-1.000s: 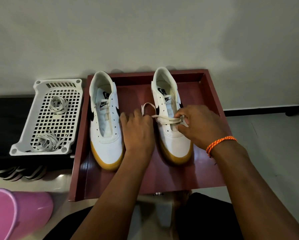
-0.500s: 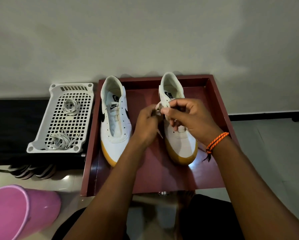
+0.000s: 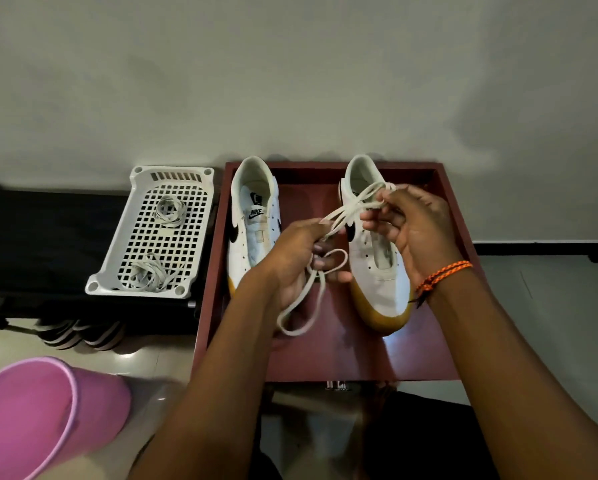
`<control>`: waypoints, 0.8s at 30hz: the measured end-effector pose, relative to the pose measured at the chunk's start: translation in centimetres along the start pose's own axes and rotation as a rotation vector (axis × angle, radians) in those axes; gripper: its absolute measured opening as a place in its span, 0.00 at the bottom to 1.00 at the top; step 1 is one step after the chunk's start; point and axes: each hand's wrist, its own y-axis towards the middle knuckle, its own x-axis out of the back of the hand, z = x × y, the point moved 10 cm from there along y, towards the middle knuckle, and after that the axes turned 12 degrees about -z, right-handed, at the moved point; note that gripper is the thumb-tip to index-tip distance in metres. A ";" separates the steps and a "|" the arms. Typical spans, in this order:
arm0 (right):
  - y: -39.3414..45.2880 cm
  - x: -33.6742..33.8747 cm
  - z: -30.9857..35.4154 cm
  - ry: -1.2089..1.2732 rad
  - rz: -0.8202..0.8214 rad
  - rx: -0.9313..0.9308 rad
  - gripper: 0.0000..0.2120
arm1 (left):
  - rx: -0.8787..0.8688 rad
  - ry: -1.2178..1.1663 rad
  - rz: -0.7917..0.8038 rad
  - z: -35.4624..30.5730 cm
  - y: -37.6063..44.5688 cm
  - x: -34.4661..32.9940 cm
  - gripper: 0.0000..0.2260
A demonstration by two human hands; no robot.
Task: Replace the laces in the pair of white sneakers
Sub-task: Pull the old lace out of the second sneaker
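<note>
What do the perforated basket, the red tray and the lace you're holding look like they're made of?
White basket: apparently moulded plastic, matte, with a regular square grid. Red tray: probably lacquered wood or laminate; its floor shows glossy reflections. Lace: flat woven fabric, limp and looping.

pink bucket near dark sandals under a black bench.

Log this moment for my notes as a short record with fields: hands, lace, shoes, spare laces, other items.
left hand: grips lace
right hand: pinches lace
lace: off the shoes, strung between hands, loop hanging
shoes: left shoe and right shoe unlaced, in red tray
spare laces: two bundles in white basket
other: pink bin
</note>
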 end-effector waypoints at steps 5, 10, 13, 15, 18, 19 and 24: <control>-2.7 -2.7 -1.5 -0.370 -0.037 0.155 0.08 | -0.113 0.023 -0.167 -1.9 -0.3 5.7 0.13; -8.5 -10.4 -5.5 -0.389 0.247 0.082 0.11 | -0.250 -0.085 -0.174 -4.5 -3.3 9.2 0.13; -11.2 -14.9 -7.3 -0.467 0.302 0.122 0.09 | -0.294 0.006 -0.222 -5.4 -5.5 14.0 0.14; -13.5 -18.4 -8.3 -0.569 0.354 0.188 0.10 | -0.312 0.079 -0.283 -5.9 -7.5 18.3 0.15; -17.0 -23.9 -9.9 -0.587 0.468 0.166 0.11 | -0.387 0.094 -0.439 -7.1 -11.1 25.2 0.13; -18.3 -25.7 -10.4 -0.586 0.492 0.159 0.11 | -0.425 0.085 -0.491 -7.5 -12.6 27.5 0.12; -22.9 -33.3 -15.1 -0.636 0.557 0.125 0.12 | -0.522 0.068 -0.730 -7.0 -18.4 37.3 0.08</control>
